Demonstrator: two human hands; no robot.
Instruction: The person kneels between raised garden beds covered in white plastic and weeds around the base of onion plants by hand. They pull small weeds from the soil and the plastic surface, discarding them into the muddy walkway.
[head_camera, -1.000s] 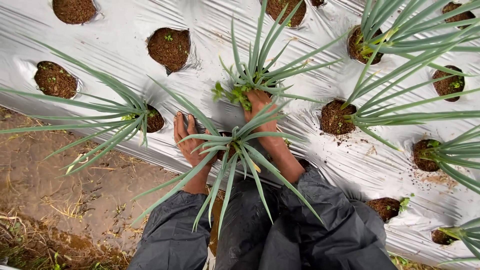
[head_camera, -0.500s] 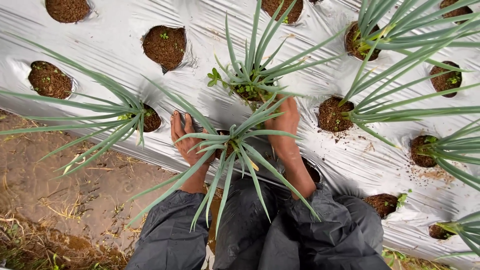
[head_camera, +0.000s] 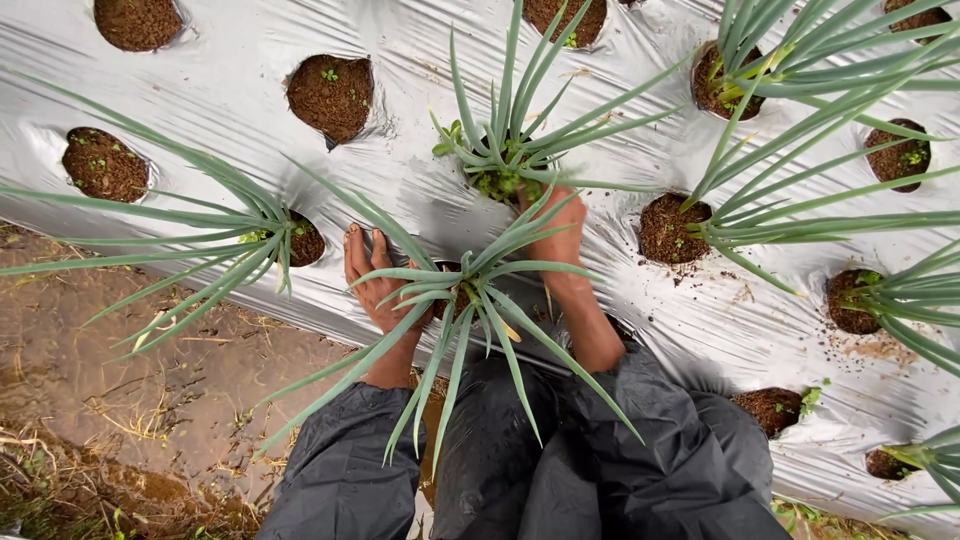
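Note:
My left hand (head_camera: 372, 280) lies flat, fingers spread, on the silver plastic mulch (head_camera: 230, 100) just left of the near green onion plant (head_camera: 470, 290). My right hand (head_camera: 558, 238) reaches past that plant to the base of the farther onion plant (head_camera: 505, 140), where small leafy weeds (head_camera: 497, 184) grow in the soil hole. The near plant's leaves cross over the right hand and hide its fingertips, so its grip is unclear. Both forearms come out of dark sleeves (head_camera: 640, 400).
Round planting holes of brown soil (head_camera: 330, 95) dot the sheet, some bare, some with small weeds. More onion plants stand at the left (head_camera: 265, 235) and right (head_camera: 720, 230). A wet muddy furrow (head_camera: 120, 390) runs along the sheet's near left edge.
My right hand drew back to the right from the far plant's base, then moved in to it again. The weed clump beside it looks smaller. The left hand stayed put.

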